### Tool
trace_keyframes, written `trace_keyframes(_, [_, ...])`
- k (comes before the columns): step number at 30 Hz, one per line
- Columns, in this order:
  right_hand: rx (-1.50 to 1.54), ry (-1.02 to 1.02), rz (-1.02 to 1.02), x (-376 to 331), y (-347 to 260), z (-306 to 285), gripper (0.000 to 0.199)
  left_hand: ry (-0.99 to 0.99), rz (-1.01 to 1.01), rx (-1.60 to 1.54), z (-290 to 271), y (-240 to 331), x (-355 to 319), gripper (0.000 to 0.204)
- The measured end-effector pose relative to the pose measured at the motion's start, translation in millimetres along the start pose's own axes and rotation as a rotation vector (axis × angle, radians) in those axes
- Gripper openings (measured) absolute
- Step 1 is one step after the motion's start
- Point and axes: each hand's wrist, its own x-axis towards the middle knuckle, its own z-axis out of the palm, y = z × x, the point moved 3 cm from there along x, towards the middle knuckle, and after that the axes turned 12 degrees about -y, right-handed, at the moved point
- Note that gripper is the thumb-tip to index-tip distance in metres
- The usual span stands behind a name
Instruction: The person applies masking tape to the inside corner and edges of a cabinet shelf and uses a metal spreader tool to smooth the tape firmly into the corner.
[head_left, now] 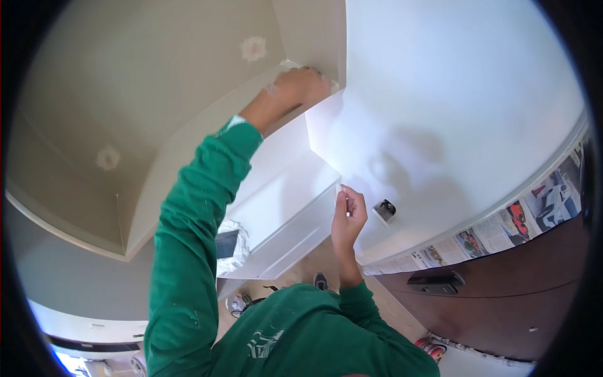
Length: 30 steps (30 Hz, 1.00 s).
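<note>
**A:** From the head view, what do your hands have?

**B:** My right hand (348, 217) pinches the lower end of a thin white strip (342, 191), fingers (344, 200) clenched on it, just at the outer edge of the white cabinet (282, 213). My left hand (301, 85) is up at the top corner, where the cabinet meets the ceiling (125, 75). Its fingers are curled against the edge; I cannot tell whether they grip anything.

**A:** What could go wrong?

**B:** I judge the strip may twist or stick crooked if my right hand pulls sideways. With my left arm stretched that high, the hand could slip off the corner and the top end come loose.

**A:** Room to move?

**B:** The wall (452, 94) to the right is bare down to an outlet (384, 210), just beside my right hand. Below it, newspaper (502, 226) lines the edge of the dark table (502, 308), which crowds my right side. The cabinet blocks the left, so the free path runs up and down the edge.
</note>
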Motion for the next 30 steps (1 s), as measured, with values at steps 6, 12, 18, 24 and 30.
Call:
trace_keyframes(6, [0.033,-0.035,0.064,-29.8,8.9,-14.5,0.015,0.045,-0.075,0.143,-10.2,-49.0,31.6,0.061])
trace_keyframes(12, [0.104,-0.143,0.079,-38.6,-28.0,-9.7,0.019,0.056,0.047,0.092,-8.9,-86.7,19.1,0.062])
trace_keyframes(18, [-0.044,-0.284,-0.207,-23.5,-102.1,1.8,0.027,0.775,0.397,-0.174,-14.3,-14.4,-147.8,0.038])
trace_keyframes(24, [-0.034,-0.544,-0.457,-28.5,-166.3,46.1,0.032,0.886,0.358,-0.854,132.5,-46.6,-337.7,0.024])
trace_keyframes(30, [0.204,-0.782,-0.412,-62.9,-197.8,124.7,0.04,1.009,0.197,-0.716,196.2,-72.8,-388.2,0.046])
